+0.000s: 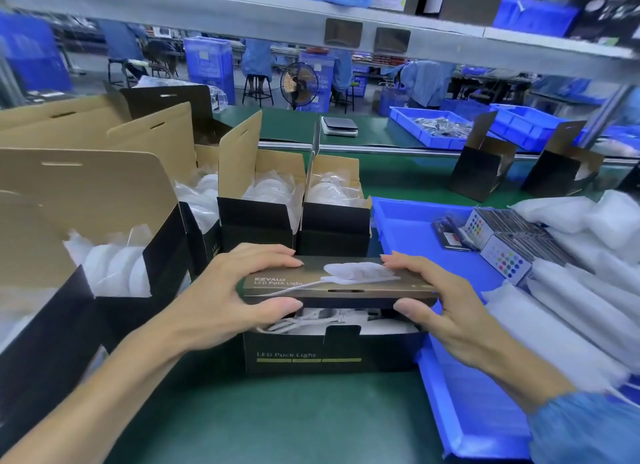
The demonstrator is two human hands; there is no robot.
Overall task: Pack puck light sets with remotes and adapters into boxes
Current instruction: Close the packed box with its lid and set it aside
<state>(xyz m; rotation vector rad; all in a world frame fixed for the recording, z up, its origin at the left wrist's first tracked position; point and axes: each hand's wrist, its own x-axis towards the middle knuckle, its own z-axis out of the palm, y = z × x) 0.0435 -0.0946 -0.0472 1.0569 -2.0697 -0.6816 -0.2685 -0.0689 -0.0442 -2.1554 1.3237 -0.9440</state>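
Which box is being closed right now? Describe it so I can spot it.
On the green table, left of the blue tray, find the row of black boxes. The one nearest the camera is the box, gripped by the left hand and right hand. Unlike the open boxes, its lid is nearly shut.

surface: green bench (277, 422) | on it: black boxes (332, 352), blue tray (446, 404), scale (339, 126)

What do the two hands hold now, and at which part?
Both hold the lid flap of the front box: left hand pinches its left end, right hand its right end.
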